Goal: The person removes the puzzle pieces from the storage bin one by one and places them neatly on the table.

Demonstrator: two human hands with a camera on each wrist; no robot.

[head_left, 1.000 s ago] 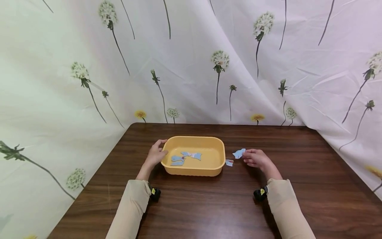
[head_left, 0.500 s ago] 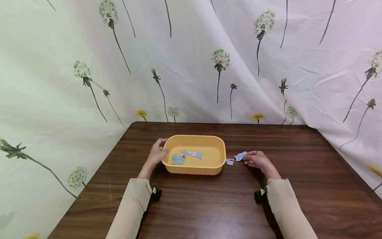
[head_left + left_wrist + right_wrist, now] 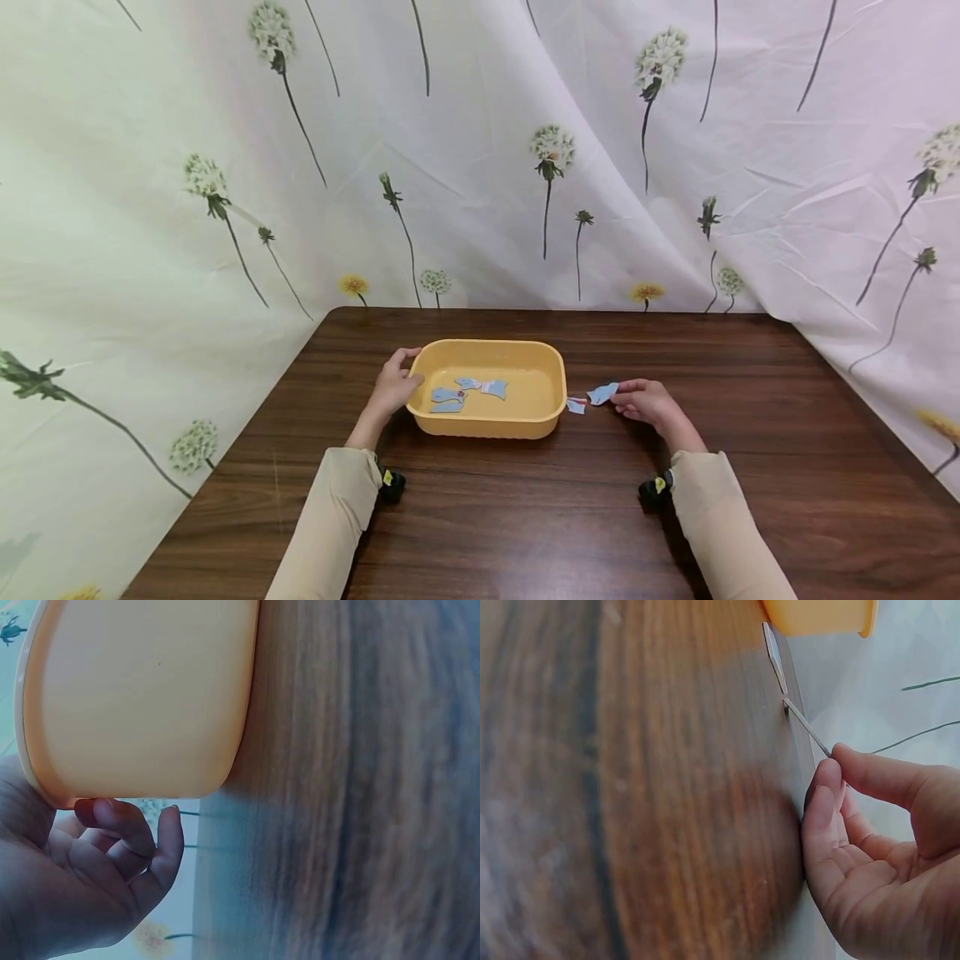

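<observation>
A yellow plastic basin (image 3: pixel 487 428) stands on the table. My left hand (image 3: pixel 392 387) holds its left rim, the thumb reaching over the edge; in the left wrist view the curled fingers (image 3: pixel 120 825) press its outer wall. Between thumb and fingertips, my right hand (image 3: pixel 645 400) pinches a light-blue flat piece with irregular edges, like a jigsaw piece (image 3: pixel 602 393). The right wrist view shows this piece (image 3: pixel 808 726) edge-on and tilted, its far end at or just above the tabletop. Beside the basin's right wall lies another blue piece (image 3: pixel 577 406) with red and white print.
Several similar blue pieces (image 3: pixel 447 407) lie on the left half of the basin floor. The dark wooden table (image 3: pixel 517 517) ends at the back against a white curtain (image 3: pixel 480 208) with dandelion print. Each wrist wears a small black camera (image 3: pixel 392 486).
The pinched piece has come down slightly and turned, its left end now close to the loose piece. My left hand keeps its hold on the basin rim.
</observation>
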